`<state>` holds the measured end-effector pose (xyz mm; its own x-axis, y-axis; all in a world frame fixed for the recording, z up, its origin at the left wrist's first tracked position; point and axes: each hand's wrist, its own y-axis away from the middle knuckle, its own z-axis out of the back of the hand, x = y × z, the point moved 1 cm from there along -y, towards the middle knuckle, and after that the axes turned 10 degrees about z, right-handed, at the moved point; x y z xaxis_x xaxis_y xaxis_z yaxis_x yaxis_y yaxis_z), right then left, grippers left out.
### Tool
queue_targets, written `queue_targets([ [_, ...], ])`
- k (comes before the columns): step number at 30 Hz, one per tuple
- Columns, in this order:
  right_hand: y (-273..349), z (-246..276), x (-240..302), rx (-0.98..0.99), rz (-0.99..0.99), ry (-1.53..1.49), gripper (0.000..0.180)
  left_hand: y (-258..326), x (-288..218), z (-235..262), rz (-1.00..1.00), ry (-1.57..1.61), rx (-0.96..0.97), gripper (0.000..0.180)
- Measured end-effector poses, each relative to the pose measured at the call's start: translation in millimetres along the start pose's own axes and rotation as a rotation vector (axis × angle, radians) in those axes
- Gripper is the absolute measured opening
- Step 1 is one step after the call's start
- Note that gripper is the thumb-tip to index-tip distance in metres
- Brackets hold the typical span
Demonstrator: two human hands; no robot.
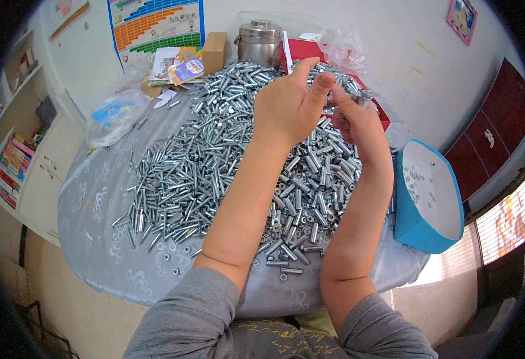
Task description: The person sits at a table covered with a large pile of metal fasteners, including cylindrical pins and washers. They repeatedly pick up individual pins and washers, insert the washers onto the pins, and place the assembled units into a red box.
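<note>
Bolts [184, 191] and short metal sleeves [321, 215] lie in one broad silver heap over the middle of the frame, the bolts mostly left of the bare forearms [241, 200], the sleeves mostly between and beneath them. The left hand [287, 112] is raised over the heap's upper part, its index finger and thumb spread apart; the rest of its grip is hidden, so I cannot tell whether it has hold of anything. The right hand [359, 122] is just beside it, fingers bent inward, thumb side close to the left thumb. A blurred grey metal bit [364, 100] shows at these fingers; whether this grip is closed around it, I cannot tell. Behind the right hand, at upper right of centre, is a red box [384, 115]. A blue bin [430, 239] with small metal rings [416, 176] inside sits at the right edge of the tabletop [104, 239]. A steel pot [260, 45] stands at top centre, with a cardboard carton [215, 51] left of it and a crumpled plastic bag [120, 116] at upper left.
</note>
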<state>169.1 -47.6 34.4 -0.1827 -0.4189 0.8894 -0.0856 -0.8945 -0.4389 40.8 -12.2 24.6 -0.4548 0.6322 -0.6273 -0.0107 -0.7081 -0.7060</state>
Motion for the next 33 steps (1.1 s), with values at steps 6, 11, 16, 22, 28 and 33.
queue_targets([
  [6, 1, 3, -2, 0.038, 0.046, -0.013, 0.029, -1, 1, -1, 0.027, -0.001, 0.023, 0.072],
  [11, -1, 0, -3, -0.008, 0.028, 0.041, 0.026, 0, -4, -1, 0.026, -0.027, 0.036, 0.071],
  [16, -1, 5, 0, -0.058, -0.013, 0.062, 0.020, 0, 0, -5, 0.033, -0.044, 0.036, 0.071],
  [22, -2, 1, -9, 0.039, 0.072, 0.008, 0.033, 2, -4, -8, 0.054, -0.079, 0.104, 0.072],
  [28, -3, 1, -11, -0.068, -0.033, 0.067, 0.030, 1, -3, -8, 0.081, -0.071, 0.094, 0.068],
  [33, -5, 1, -12, -0.086, -0.073, 0.064, 0.029, 2, 1, -8, 0.034, 0.007, 0.063, 0.074],
])
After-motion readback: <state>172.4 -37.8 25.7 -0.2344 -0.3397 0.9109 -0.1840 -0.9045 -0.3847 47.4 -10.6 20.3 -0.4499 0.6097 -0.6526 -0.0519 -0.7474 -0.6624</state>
